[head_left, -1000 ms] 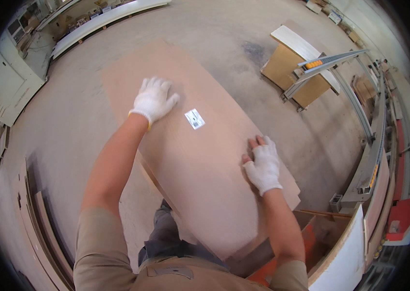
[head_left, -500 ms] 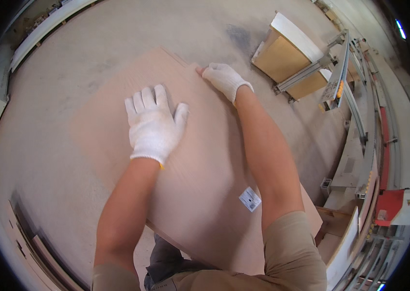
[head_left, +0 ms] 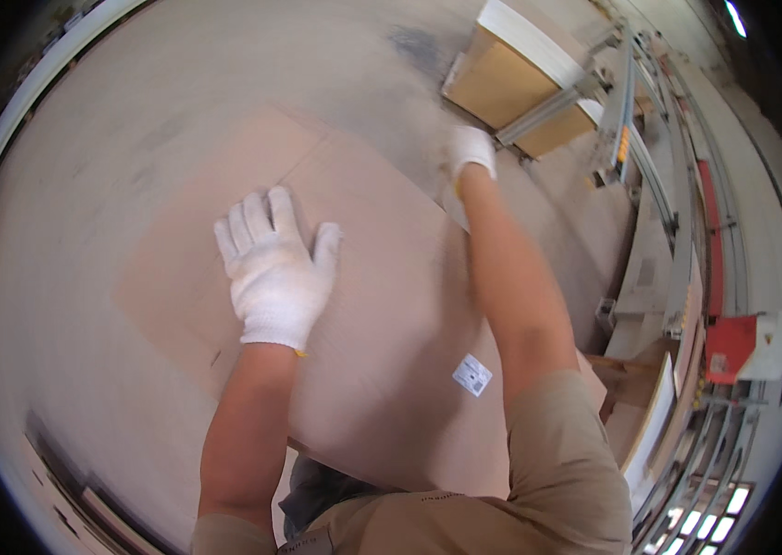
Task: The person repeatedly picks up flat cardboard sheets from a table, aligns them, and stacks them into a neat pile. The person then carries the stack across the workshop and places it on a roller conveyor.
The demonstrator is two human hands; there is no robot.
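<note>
A large flat brown board spreads out in front of me, with its near edge close to my waist. Faint lines near its far corner look like sheet edges, but whether several sheets are stacked I cannot tell. My left hand, in a white knit glove, lies on the board with palm down and fingers spread. Just past the far right edge is my right hand, gloved too and smeared by motion; its fingers cannot be made out. A small white printed label sits on the board beside my right forearm.
Two stacks of pale panels stand at the far right; the larger stack is beside a metal rail. A long machine with a red part runs down the right side. Long strips lie at the lower left.
My right hand has come away from the board's far edge and moved outward to the right. The left hand stays flat on the board. The whole view has shifted slightly.
</note>
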